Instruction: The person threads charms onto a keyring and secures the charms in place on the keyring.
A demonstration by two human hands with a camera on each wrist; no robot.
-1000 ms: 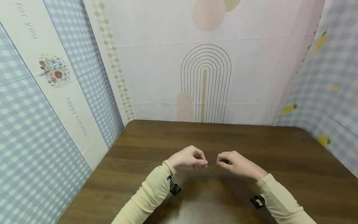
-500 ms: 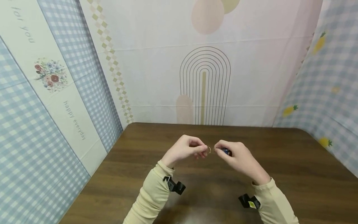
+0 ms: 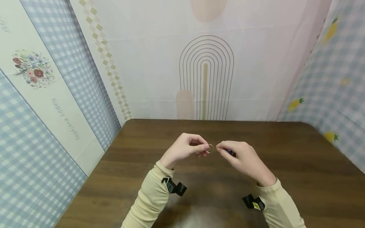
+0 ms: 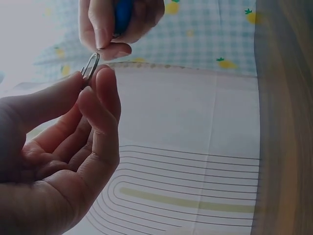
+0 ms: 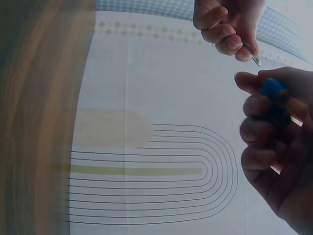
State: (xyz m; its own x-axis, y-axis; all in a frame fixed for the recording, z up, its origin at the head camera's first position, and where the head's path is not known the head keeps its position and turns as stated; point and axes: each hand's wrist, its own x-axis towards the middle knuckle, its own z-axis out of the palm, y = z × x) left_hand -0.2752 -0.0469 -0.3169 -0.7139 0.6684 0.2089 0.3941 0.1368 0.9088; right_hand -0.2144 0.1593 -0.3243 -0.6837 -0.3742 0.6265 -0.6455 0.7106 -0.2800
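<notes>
Above the table, my left hand [image 3: 185,148] pinches a thin metal split ring [image 3: 210,148] between thumb and fingertips. In the left wrist view the split ring [image 4: 90,67] stands up from those fingertips as a narrow double loop. Facing it, my right hand [image 3: 241,157] holds a small blue trinket [image 5: 274,93] in its curled fingers, with thumb and index finger pressed together at the tip. Most of the trinket is covered by the fingers, and its kind cannot be told. A small gap separates the right fingertips from the ring.
A dark brown wooden table [image 3: 142,177] lies below both hands. Behind it hangs a pale cloth [image 3: 151,72] with an arch pattern, with blue checked cloth [image 3: 328,95] at the sides. Each sleeve carries a black wrist camera [image 3: 174,186].
Both hands have risen and moved farther over the table, and the ring has come into view at the left fingertips. The blue trinket shows more clearly in the right hand.
</notes>
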